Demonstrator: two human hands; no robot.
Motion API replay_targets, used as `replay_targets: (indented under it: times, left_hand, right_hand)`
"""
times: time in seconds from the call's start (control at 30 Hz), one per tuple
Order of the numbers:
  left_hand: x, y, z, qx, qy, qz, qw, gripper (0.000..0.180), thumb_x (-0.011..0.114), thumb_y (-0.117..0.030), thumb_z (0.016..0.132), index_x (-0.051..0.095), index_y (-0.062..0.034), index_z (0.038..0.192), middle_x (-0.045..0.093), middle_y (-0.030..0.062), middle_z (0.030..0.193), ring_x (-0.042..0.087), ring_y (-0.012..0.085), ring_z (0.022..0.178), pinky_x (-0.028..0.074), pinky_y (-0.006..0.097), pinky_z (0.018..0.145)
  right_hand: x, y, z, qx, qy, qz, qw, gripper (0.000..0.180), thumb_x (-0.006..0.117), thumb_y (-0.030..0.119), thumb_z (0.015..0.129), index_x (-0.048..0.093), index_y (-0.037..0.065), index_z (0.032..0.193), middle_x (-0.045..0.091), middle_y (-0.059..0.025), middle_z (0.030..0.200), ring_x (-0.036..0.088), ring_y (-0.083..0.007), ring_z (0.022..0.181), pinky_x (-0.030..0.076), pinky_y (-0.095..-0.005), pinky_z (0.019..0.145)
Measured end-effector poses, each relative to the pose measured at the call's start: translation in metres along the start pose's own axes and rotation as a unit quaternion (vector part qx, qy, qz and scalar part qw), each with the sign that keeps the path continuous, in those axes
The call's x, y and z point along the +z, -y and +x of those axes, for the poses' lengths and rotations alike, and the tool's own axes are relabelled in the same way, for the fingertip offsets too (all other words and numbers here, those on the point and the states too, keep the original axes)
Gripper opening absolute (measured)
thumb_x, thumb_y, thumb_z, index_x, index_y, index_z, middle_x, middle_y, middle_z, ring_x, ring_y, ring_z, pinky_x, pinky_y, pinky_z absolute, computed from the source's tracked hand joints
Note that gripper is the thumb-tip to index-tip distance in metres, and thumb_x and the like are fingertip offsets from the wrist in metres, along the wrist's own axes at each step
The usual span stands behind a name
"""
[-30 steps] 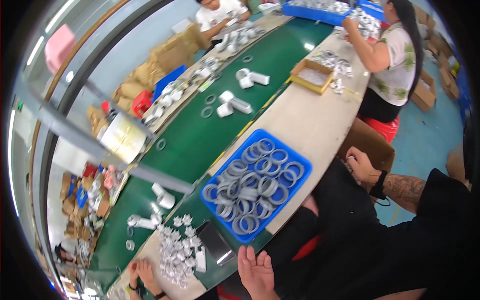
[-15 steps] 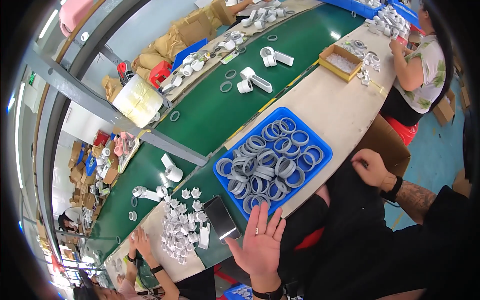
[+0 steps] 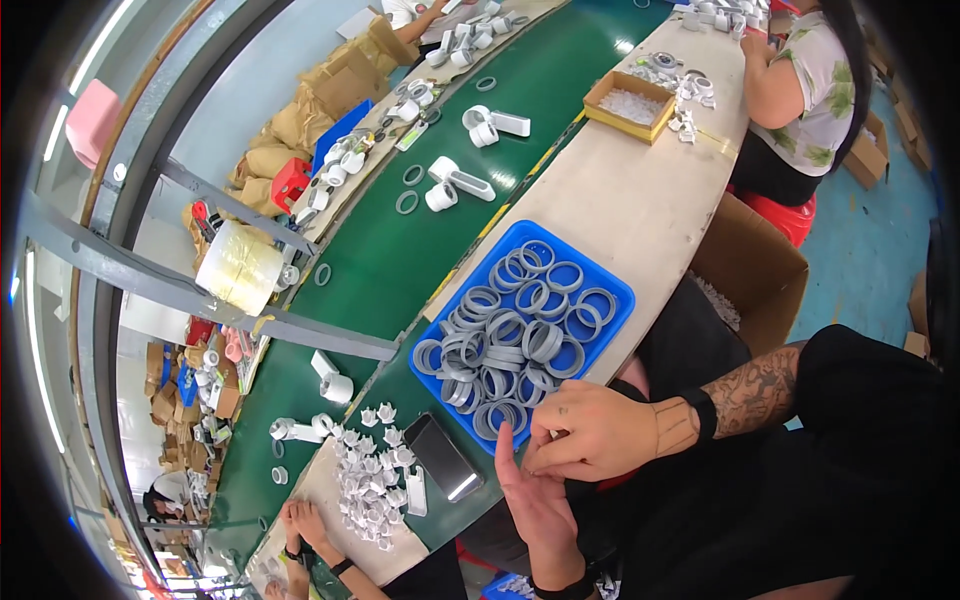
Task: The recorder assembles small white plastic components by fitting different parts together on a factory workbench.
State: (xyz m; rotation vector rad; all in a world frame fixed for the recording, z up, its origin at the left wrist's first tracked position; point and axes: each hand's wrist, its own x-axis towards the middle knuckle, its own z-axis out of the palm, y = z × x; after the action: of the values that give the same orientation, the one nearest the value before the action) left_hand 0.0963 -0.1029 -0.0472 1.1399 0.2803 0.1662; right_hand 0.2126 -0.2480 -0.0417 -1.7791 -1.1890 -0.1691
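Note:
My left hand (image 3: 540, 505) is raised palm-up at the near edge of the blue tray (image 3: 625, 300), one finger stretched upward and the others partly hidden. My right hand (image 3: 595, 435) reaches across from the right, its curled fingers closed over the fingers of the left hand. Whether anything small is between them is hidden. Just beyond both hands, many grey rings (image 3: 505, 330) lie heaped in the tray. Neither hand touches the rings as far as I can see. A dark phone (image 3: 443, 458) lies left of my left hand.
White plastic parts (image 3: 372, 480) lie piled left of the phone. The green conveyor (image 3: 375, 260) behind carries white handled parts (image 3: 460, 183) and loose rings. A yellow box (image 3: 630, 105) stands farther along the table. Co-workers sit at the right and lower left; an open carton (image 3: 760, 265) stands below.
My right hand has come in from the right and closed over my left hand's fingers. My left hand has turned from its open, spread pose. The view has shifted slightly.

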Motion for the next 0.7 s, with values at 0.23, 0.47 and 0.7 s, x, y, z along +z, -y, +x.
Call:
replay_targets:
  times: [0.23, 0.47, 0.7]
  left_hand:
    - [0.001, 0.034, 0.001, 0.117, -0.154, 0.221, 0.956, 0.018, 0.068, -0.007, 0.115, 0.071, 0.0099, 0.122, 0.08, 0.0194, 0.114, 0.079, 0.0208, 0.102, 0.065, 0.034, 0.094]
    - [0.001, 0.044, 0.004, 0.054, -0.117, 0.212, 0.969, 0.018, 0.072, -0.009, 0.113, 0.074, 0.0091, 0.113, 0.082, 0.0159, 0.105, 0.078, 0.0179, 0.094, 0.063, 0.031, 0.086]
    - [-0.021, 0.055, -0.011, 0.135, -0.124, 0.438, 0.88, 0.013, 0.085, -0.01, 0.101, 0.08, 0.0017, 0.102, 0.082, 0.0145, 0.096, 0.077, 0.0238, 0.078, 0.06, 0.036, 0.073]
  right_hand:
    - [-0.009, -0.015, -0.015, 0.022, 0.015, -0.032, 0.999, 0.011, 0.079, 0.025, 0.098, 0.077, 0.016, 0.092, 0.068, 0.0016, 0.101, 0.066, -0.0211, 0.086, 0.047, -0.0386, 0.081]
    - [-0.016, -0.016, -0.023, 0.039, 0.053, -0.162, 0.985, 0.008, 0.078, 0.026, 0.099, 0.078, 0.017, 0.099, 0.066, 0.0037, 0.098, 0.067, -0.0164, 0.085, 0.047, -0.0372, 0.082]
    - [0.014, -0.017, -0.048, 0.071, 0.128, -0.113, 0.983, 0.012, 0.075, 0.025, 0.097, 0.077, 0.014, 0.093, 0.066, -0.0009, 0.094, 0.066, -0.0222, 0.079, 0.047, -0.0396, 0.082]
